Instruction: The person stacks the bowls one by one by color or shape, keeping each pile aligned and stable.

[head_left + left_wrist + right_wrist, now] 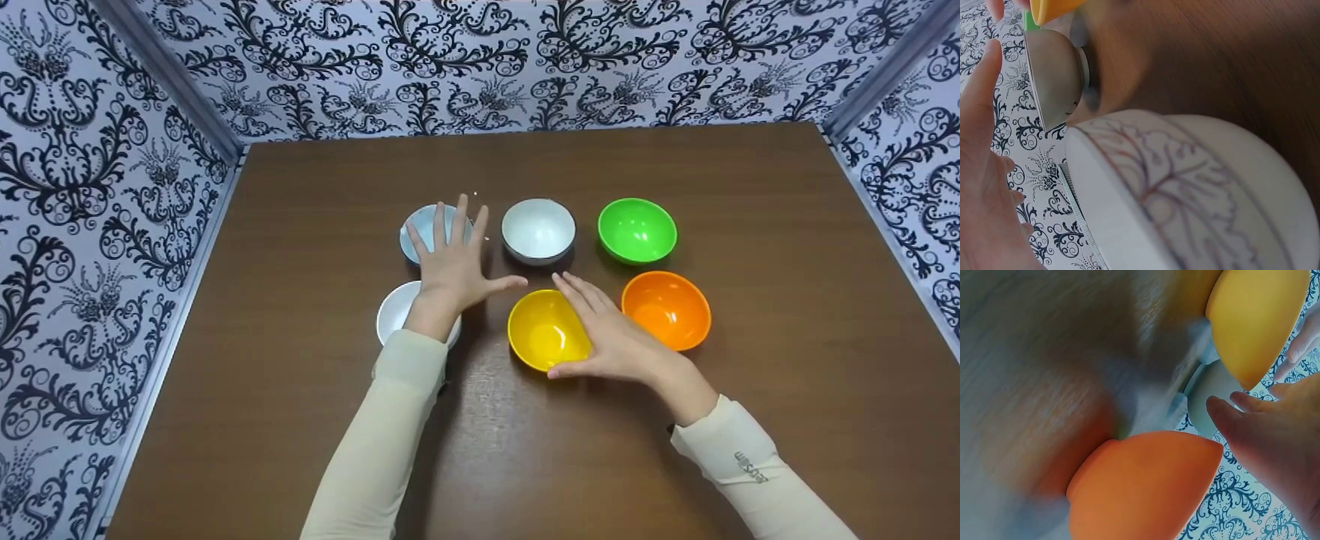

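Left grip [452,275] is splayed wide, fingers overlapping blue bowl [425,223], wrist overlapping white bowl [394,311] in head view; right grip [619,343] is wide too, at right side of yellow bowl [541,330], contact unclear; orange bowl [670,304] sits just right of it, green bowl [637,229] farther ahead; pale bowl [538,229] ahead-left.

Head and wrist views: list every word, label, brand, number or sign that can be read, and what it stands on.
Dark lettering on the cream fabric right sleeve: upside down in the head view, too small and blurred to quote with certainty.
Round white bowl with a branching line pattern: decoration, no readable text.
Black-and-white scroll-patterned wall covering: ornament, no lettering.
No other text or number is readable.
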{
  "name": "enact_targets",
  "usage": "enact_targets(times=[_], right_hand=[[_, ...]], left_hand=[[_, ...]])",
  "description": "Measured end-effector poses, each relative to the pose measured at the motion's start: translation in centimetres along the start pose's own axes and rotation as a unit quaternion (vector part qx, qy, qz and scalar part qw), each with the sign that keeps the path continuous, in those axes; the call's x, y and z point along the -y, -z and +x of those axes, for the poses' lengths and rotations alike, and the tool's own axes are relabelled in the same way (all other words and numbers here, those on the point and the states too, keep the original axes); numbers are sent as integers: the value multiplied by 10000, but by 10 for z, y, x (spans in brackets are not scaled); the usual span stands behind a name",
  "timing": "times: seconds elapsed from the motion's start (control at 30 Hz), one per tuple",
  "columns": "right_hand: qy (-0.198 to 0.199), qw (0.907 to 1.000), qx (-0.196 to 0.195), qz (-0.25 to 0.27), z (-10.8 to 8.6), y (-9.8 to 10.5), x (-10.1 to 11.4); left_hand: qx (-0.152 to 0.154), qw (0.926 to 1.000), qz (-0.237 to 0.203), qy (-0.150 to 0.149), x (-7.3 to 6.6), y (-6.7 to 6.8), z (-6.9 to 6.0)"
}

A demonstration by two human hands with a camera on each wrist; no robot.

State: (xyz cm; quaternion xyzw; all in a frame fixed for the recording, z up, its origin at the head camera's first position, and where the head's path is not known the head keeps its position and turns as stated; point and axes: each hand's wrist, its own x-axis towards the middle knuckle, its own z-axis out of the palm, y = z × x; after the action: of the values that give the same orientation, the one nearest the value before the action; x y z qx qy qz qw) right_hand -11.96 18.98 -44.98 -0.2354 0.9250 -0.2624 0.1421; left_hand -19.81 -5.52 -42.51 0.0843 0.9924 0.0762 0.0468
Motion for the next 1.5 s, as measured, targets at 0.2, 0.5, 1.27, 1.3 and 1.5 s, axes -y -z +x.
enact_targets(times=[0.2,0.5,1.27,1.3,1.5], right_hand=[[22,10000,14,34,-1,-2,0],[-23,9999,-23,100,-3,-2,2],[-210,9996,-83,197,1,-4,2],[-204,9996,-95,195,1,-4,2],[-168,9996,-142,189,2,-6,0]], left_hand=[[23,10000,-5,-12,1,0,0],[142,9998,150,39,2,0,-1],[77,10000,-12,-15,5,-2,-3],[72,10000,12,-10,5,-2,-3],[-12,10000,41,-3,7,-1,-6]])
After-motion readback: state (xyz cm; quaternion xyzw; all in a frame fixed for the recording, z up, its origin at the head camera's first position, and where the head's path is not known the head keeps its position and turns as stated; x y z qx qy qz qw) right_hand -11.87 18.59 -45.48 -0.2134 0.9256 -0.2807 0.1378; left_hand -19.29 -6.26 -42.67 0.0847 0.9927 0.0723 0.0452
